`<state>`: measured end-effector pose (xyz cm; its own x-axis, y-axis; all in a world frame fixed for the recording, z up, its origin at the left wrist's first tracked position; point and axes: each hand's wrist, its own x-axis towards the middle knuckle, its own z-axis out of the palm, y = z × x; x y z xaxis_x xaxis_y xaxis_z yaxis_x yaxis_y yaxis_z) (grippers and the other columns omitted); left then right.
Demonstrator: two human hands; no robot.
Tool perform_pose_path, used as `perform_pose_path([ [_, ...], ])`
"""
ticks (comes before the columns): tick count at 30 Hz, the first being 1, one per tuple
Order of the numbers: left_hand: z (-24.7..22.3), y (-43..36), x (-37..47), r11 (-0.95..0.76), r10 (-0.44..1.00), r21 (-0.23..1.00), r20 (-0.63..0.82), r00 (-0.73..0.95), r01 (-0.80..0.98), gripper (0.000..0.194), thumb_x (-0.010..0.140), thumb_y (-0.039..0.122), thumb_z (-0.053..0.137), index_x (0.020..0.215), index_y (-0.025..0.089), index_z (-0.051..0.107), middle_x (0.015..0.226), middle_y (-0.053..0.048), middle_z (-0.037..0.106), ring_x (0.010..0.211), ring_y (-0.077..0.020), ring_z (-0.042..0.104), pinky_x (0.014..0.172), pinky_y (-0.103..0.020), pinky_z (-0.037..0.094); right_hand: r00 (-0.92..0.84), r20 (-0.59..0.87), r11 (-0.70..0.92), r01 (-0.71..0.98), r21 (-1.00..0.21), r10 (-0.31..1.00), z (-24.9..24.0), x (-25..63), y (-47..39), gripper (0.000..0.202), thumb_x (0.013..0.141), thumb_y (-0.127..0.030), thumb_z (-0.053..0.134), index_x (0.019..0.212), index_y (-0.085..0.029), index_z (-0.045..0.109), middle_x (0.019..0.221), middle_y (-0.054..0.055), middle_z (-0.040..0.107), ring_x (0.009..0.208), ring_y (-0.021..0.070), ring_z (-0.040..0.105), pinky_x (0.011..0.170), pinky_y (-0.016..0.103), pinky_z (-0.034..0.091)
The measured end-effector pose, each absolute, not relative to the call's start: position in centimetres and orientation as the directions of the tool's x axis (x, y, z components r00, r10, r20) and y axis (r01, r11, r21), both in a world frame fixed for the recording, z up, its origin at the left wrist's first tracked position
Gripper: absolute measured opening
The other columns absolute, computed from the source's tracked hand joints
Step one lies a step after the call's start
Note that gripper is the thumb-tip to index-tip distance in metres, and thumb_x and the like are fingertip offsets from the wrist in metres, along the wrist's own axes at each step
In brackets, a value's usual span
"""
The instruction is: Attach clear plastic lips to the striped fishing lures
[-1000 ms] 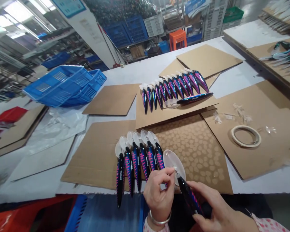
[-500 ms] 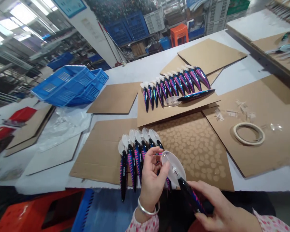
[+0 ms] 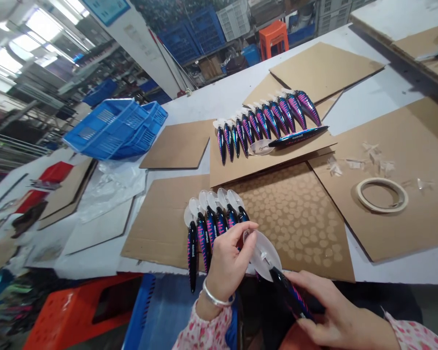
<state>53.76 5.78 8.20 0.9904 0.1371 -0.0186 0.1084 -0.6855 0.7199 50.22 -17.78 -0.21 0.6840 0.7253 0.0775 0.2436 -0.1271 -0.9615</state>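
A dark fishing lure (image 3: 291,293) with pink stripes and a clear, rounded diving lip (image 3: 265,255) is held over the table's front edge. My right hand (image 3: 336,308) is closed round its body, thumb below and fingers above. With thumb and forefinger my left hand (image 3: 230,260) pinches the rim of the lip; its other fingers are curled. Just behind the left hand, several similar lures (image 3: 201,238) lie side by side on cardboard, lips pointing away, partly covered by that hand. Farther back another row of lures (image 3: 266,119) rests on cardboard, with one lure (image 3: 298,137) lying crosswise before it.
To the right, a roll of tape (image 3: 382,195) and crumpled tape scraps (image 3: 372,151) lie on cardboard (image 3: 423,146). Blue baskets (image 3: 113,127) stand at the back left near clear plastic film (image 3: 113,189). An orange stool (image 3: 76,308) is below the table's front edge.
My left forefinger has straightened along the lip's top edge, and the left wrist has shifted slightly left. The right hand keeps its hold on the lure. The camera view has shifted a little.
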Motion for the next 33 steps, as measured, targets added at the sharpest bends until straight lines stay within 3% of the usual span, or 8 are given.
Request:
perform_pose_path([
  [9,7.8,5.5,54.0,-0.643,0.169,0.751,-0.055,0.984,0.153,0.028,0.095,0.031,0.049,0.103,0.017,0.071,0.086,-0.005,0.075,0.072,-0.016,0.067,0.066,-0.025,0.053,0.685,0.077,-0.099,0.214,-0.972,0.724,-0.6,50.5,-18.0,0.068,0.073,-0.012,0.061,0.14,-0.021,0.051,0.131,0.011,0.063,0.117,0.0253,0.062,0.102,0.034,0.05],
  [12,7.4,5.6,54.1,-0.587,0.266,0.791,-0.009,0.964,0.17,0.028,0.096,0.034,0.047,0.105,0.017,0.068,0.093,-0.007,0.075,0.08,-0.0166,0.069,0.072,-0.026,0.054,0.688,0.079,-0.086,0.202,-0.976,0.721,-0.3,50.7,-18.0,0.069,0.073,-0.013,0.062,0.14,-0.023,0.051,0.128,0.01,0.064,0.115,0.025,0.063,0.1,0.033,0.051],
  [17,6.1,6.4,53.4,-0.41,0.521,0.892,0.06,0.851,0.189,0.025,0.087,0.04,0.063,0.091,0.015,0.064,0.067,0.001,0.066,0.051,-0.0096,0.056,0.05,-0.02,0.048,0.706,0.061,-0.105,0.189,-0.976,0.706,-0.5,50.5,-17.9,0.067,0.073,-0.013,0.062,0.139,-0.022,0.052,0.125,0.011,0.066,0.113,0.0249,0.064,0.098,0.032,0.053],
  [23,4.2,6.2,51.2,-0.338,0.561,0.918,0.018,0.828,0.209,0.044,0.093,0.047,0.053,0.061,0.018,0.051,0.047,0.006,0.04,0.043,-0.0069,0.037,0.041,-0.017,0.032,0.752,0.073,-0.089,0.173,-0.981,0.655,-2.2,50.0,-17.8,0.068,0.074,-0.017,0.064,0.14,-0.022,0.05,0.128,0.012,0.064,0.114,0.0273,0.064,0.091,0.032,0.056],
  [25,3.5,4.9,50.4,-0.264,0.519,0.944,-0.034,0.854,0.198,0.039,0.091,0.046,0.058,0.065,0.017,0.054,0.058,0.003,0.052,0.054,-0.008,0.048,0.051,-0.017,0.042,0.769,0.085,-0.073,0.169,-0.983,0.634,-2.3,50.0,-17.6,0.067,0.075,-0.018,0.064,0.14,-0.021,0.049,0.128,0.012,0.064,0.112,0.0271,0.065,0.089,0.032,0.057],
  [27,2.8,3.2,49.2,-0.131,0.375,0.967,-0.155,0.914,0.218,0.035,0.084,0.051,0.066,0.097,0.018,0.063,0.089,-0.005,0.067,0.079,-0.0143,0.063,0.07,-0.023,0.053,0.789,0.083,-0.068,0.156,-0.985,0.609,-2.3,50.1,-17.4,0.065,0.076,-0.019,0.063,0.14,-0.021,0.049,0.127,0.013,0.064,0.11,0.0265,0.066,0.089,0.032,0.058],
  [30,1.5,0.5,47.2,0.093,0.012,0.945,-0.316,0.949,0.313,0.082,0.075,0.069,0.065,0.137,0.021,0.044,0.129,-0.016,0.058,0.112,-0.028,0.062,0.091,-0.038,0.054,0.806,0.081,-0.084,0.16,-0.983,0.586,-2.0,50.4,-17.3,0.062,0.082,-0.022,0.061,0.142,-0.019,0.046,0.132,0.015,0.061,0.115,0.0265,0.063,0.094,0.034,0.056],
  [33,0.1,-1.3,45.4,0.074,-0.079,0.921,-0.377,0.923,0.383,0.089,0.073,0.071,0.064,0.141,0.02,0.04,0.138,-0.019,0.051,0.128,-0.0324,0.051,0.107,-0.045,0.044,0.733,0.105,-0.122,0.25,-0.96,0.672,-1.4,51.3,-17.8,0.056,0.091,-0.028,0.055,0.145,-0.018,0.042,0.136,0.015,0.057,0.124,0.0256,0.057,0.101,0.036,0.051],
])
